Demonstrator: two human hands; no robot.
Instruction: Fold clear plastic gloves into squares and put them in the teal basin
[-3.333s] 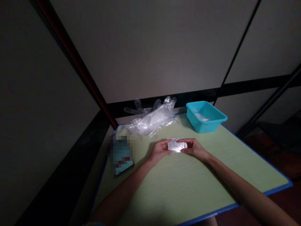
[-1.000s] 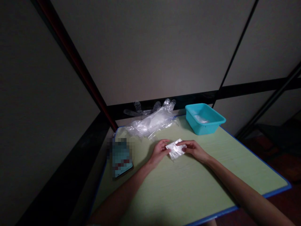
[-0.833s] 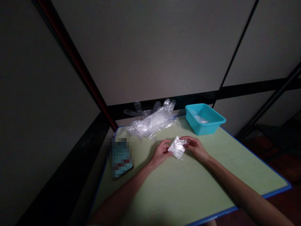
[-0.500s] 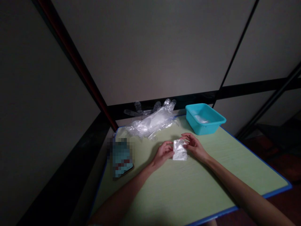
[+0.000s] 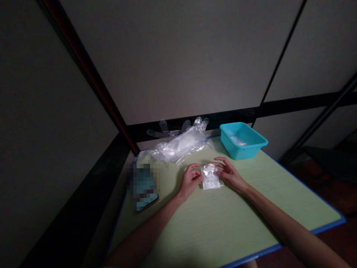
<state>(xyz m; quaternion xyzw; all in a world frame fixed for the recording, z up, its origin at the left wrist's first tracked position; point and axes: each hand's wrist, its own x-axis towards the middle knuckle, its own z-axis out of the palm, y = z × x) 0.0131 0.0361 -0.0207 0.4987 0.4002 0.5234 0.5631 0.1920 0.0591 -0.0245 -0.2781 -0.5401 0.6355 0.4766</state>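
A small folded packet of clear, crinkled plastic (image 5: pixel 210 178) is held between my two hands just above the light green table (image 5: pixel 206 227). My left hand (image 5: pixel 191 180) pinches its left edge between thumb and fingers. On the other side my right hand (image 5: pixel 229 174) has its thumb on the packet's right part, with the fingers curved behind the upper edge. Beyond them lies a pile of clear plastic gloves (image 5: pixel 181 144), some fingers of which reach past the table's back edge.
A turquoise basin (image 5: pixel 244 150) with some clear plastic inside stands at the back right. At the left edge lies a flat, pixelated object (image 5: pixel 145 188). A wall with dark strips (image 5: pixel 181 74) rises behind the table.
The packet has shifted slightly left and tilted a little. My left hand has moved a bit left and up, its index finger stretched further. My right hand has barely moved.
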